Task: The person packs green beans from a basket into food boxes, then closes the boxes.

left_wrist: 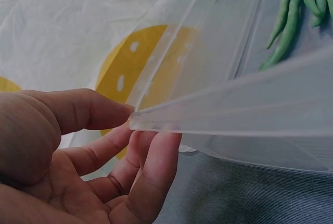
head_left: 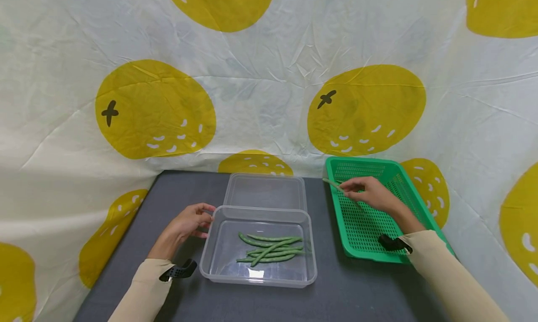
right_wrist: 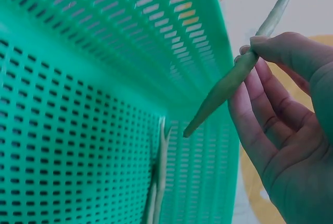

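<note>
My left hand [head_left: 190, 223] pinches the upper left corner of a clear plastic container [head_left: 224, 261], thumb over the rim and fingers under it. Several green beans [head_left: 273, 251] lie in a loose pile inside, toward the container's right half. Over the left side of a green mesh basket [head_left: 361, 233], my right hand [head_left: 370, 192] holds one green bean [right_wrist: 223, 91] between thumb and fingertips. That bean slants, its ends sticking out on both sides of the grip. In the right wrist view, a few more beans [right_wrist: 162, 166] rest in the basket along its side wall.
A clear flat lid [head_left: 265, 191] lies behind the container, partly overlapped by it. Both containers stand on a dark grey table [head_left: 189, 191]. Behind hangs a white cloth [head_left: 260, 102] with yellow fruit prints, close to the table's back edge.
</note>
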A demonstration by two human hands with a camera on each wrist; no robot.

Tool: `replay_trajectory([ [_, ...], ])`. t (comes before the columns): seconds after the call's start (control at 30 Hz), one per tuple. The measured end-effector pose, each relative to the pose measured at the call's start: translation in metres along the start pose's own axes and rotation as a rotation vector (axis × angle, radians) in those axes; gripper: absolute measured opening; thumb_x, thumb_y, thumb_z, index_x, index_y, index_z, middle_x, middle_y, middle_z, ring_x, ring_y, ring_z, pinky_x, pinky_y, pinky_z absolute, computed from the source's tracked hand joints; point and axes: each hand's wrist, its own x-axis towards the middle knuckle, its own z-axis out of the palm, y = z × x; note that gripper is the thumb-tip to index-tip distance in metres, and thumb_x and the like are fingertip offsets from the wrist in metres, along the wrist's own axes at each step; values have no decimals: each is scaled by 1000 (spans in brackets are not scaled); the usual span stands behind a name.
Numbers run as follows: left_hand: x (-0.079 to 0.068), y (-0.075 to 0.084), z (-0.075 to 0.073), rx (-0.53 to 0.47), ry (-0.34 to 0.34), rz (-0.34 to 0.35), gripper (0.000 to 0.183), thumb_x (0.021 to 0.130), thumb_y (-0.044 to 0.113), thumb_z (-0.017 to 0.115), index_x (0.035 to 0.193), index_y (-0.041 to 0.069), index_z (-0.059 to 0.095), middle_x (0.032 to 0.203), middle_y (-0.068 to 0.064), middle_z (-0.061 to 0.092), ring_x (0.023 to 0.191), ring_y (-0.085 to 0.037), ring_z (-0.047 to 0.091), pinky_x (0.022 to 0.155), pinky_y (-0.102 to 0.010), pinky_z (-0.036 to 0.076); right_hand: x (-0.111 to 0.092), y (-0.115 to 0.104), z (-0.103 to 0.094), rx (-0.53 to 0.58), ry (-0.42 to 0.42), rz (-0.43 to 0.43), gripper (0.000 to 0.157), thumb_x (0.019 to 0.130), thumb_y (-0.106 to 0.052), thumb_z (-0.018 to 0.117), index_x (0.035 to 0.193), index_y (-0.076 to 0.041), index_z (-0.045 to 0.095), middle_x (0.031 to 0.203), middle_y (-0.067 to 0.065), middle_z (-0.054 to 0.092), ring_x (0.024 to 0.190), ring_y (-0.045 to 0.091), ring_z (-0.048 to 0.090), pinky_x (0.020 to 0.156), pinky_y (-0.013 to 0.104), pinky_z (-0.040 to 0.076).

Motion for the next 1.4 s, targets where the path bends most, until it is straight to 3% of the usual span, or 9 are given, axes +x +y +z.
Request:
replay_trajectory([
  [0.37,0,-1,0,1,-3,4,44,94,7,59,136,-3,53,110,-23,65,85,-26,67,65,-39,60,2,-31,17,-16,-50,-58,27,98,-16,69,124,-11,71,105,8,73,97,20,66,79,31,55],
  [0.83,0,-2,-1,-7,-28,22,45,93,8,60,136,-3,51,107,-18,66,84,-24,67,65,-39,60,7,-66,39,6,-135,-133,24,96,-14,70,120,-16,72,101,-3,73,94,15,66,73,30,56],
  [1.0,0,-2,-1,-12,-24,14,45,94,9,61,136,-3,51,106,-18,67,84,-24,67,64,-38,60,9,-75,47,26,-172,-166,24,97,-16,70,121,-17,72,109,-1,73,94,16,67,69,30,55],
  [1.4,2,-3,-1,-4,-11,8,44,94,8,60,136,-3,52,108,-22,66,84,-25,67,65,-39,60,15,-92,68,41,-228,-230,23,96,-15,71,118,-20,73,112,-4,71,93,10,67,79,33,59],
])
